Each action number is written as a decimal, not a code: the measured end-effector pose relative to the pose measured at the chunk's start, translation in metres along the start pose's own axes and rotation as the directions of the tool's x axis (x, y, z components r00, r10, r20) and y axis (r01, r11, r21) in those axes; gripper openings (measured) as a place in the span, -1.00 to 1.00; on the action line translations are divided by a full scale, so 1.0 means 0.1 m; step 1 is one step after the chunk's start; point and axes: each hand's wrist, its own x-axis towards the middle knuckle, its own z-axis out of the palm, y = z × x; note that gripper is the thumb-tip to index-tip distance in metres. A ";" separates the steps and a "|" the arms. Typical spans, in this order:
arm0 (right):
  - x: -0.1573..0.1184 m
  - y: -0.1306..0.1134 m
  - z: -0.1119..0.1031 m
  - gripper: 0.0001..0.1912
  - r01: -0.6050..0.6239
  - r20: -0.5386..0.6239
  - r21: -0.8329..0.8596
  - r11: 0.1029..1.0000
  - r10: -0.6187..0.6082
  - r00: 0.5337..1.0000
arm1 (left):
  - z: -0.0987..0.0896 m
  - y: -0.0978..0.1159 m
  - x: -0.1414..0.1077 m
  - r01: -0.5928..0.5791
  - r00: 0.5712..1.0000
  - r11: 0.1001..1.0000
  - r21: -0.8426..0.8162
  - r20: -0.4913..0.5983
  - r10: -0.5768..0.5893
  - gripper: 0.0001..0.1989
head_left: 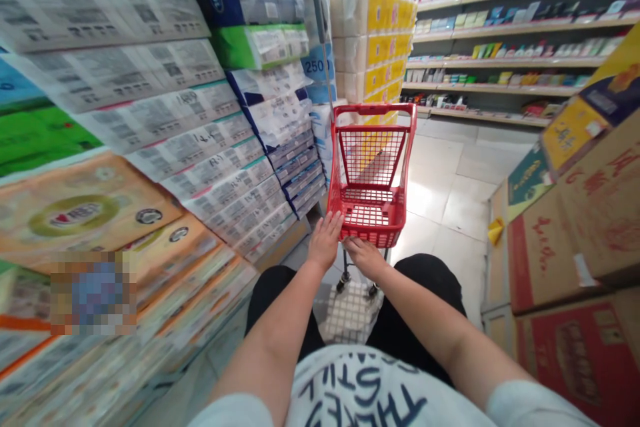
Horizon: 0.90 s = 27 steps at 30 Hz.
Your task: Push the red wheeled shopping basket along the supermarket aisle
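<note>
- Resting left hand (325, 239) open against near left corner of red cart (370, 185); touching near edge with right hand (364, 259), grip impossible to tell.
- Could slip from fingertips, if barely held.
- Could roll askew on wheels (342, 283), if pushed unevenly.
- Could scrape stacked packs (297, 170) beside left edge.

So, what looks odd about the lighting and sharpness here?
Head view: the stacked packs at left look stretched and smeared, with one patch pixelated; pale glare whitens the floor tiles; the red cart looks clearer than those packs.
</note>
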 end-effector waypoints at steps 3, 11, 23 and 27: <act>-0.01 0.02 0.00 -0.64 0.009 -0.016 -0.041 0.999 -0.010 1.000 | -0.01 0.04 0.02 0.009 1.000 1.000 -0.008 0.009 -0.009 -0.40; -0.15 0.13 -0.03 -0.64 -0.021 0.007 -0.116 0.993 0.022 1.000 | -0.02 0.14 0.08 0.042 0.999 0.998 -0.042 0.027 -0.040 -0.40; -0.36 0.33 -0.04 -0.58 -0.027 0.146 -0.112 0.993 0.044 0.988 | -0.07 0.13 0.07 0.048 0.997 0.995 -0.084 0.067 -0.043 -0.35; -0.30 0.26 0.01 -0.56 -0.039 0.089 -0.104 0.994 0.048 0.995 | -0.07 0.13 0.07 0.061 0.997 0.994 -0.089 0.061 -0.056 -0.34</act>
